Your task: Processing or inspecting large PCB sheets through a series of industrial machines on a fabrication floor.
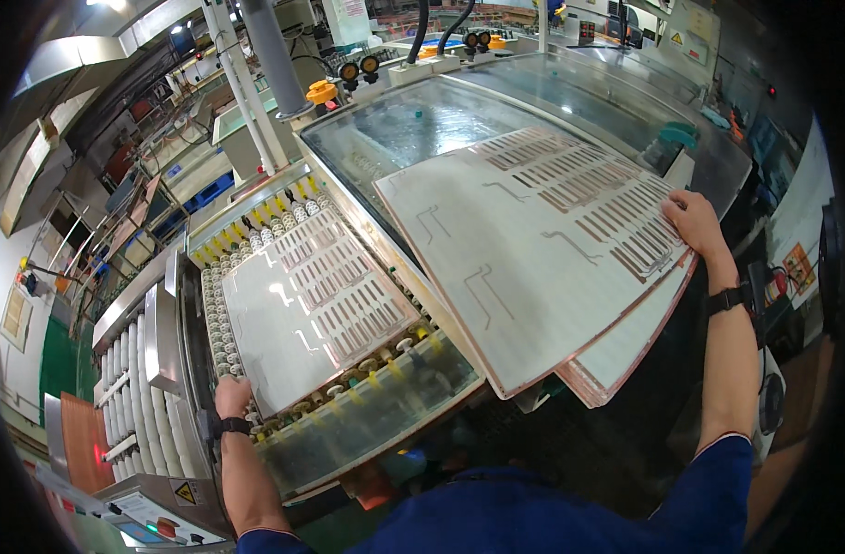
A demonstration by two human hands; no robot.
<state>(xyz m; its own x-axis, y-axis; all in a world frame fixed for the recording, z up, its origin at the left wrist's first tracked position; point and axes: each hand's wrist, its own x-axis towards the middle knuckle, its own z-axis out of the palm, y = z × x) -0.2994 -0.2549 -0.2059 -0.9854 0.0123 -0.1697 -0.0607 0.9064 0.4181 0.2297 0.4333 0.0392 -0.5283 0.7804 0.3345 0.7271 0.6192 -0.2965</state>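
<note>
A thin white circuit board panel with copper-coloured slots and traces lies on the white roller wheels. My left hand is closed at its near left edge; the fingertips are partly hidden. To the right, a second panel of the same kind rests at a slant on top of more panels. My right hand grips that panel's right edge, thumb on the upper face and fingers underneath out of sight. Below it, the corner of another copper-edged panel sticks out. Dark wristbands circle both my wrists.
The wheels sit in a wet conveyor trough with a clear near wall. A glass-topped machine cover lies under the stack. On the left stand white rollers and a control panel. A grey pipe rises behind.
</note>
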